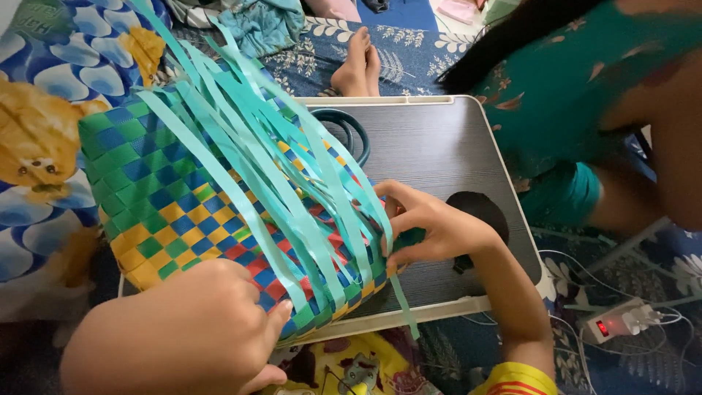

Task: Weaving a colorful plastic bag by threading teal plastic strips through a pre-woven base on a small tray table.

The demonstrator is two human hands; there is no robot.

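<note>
Woven basket (183, 212) lies tilted on dark counter (439, 146). Left hand (183, 329) presses flat, fingers spread, steadying weave. Right hand (431, 227) fingers pinch teal strips (292, 168) at basket edge, keeping them taut.

Room around the woven basket (183, 212)
Bare lap table (439, 146) right of it; loose strips (292, 168) across its top, ring (344, 128) behind.

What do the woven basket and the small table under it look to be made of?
Woven basket: flat plastic strapping, probably; its loose teal strips are thin, smooth and slightly glossy, and hold their curve. Small table: dark wood-grain top, likely laminate board, with a pale rounded rim that looks like plastic. The right hand pinches a strip.
</note>
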